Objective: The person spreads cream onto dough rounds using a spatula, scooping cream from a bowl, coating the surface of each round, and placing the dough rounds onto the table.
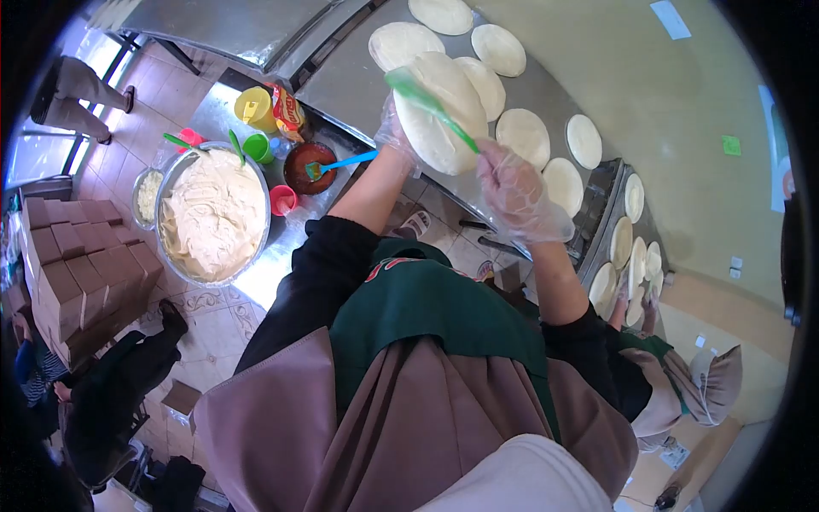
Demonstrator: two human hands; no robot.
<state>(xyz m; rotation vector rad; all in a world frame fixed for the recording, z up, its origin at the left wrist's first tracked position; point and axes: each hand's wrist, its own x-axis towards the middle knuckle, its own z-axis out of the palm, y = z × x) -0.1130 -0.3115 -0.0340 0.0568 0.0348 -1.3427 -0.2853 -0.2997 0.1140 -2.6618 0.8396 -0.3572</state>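
Observation:
My left hand, in a clear plastic glove, holds up a round flat piece of dough from its left edge. My right hand, gloved too, is closed round the handle of a green spatula. The spatula's blade lies against the upper part of the dough's pale surface. Several dough rounds rest on the metal table beyond my hands. To the left stands a large bowl of cream-coloured mixture, and a bowl of red sauce with a blue spatula is near my left forearm.
A yellow container, a green cup, a red cup and a snack bag stand on the side table. Stacked boxes are at the left. A co-worker handles dough rounds at the right; other people are at the left.

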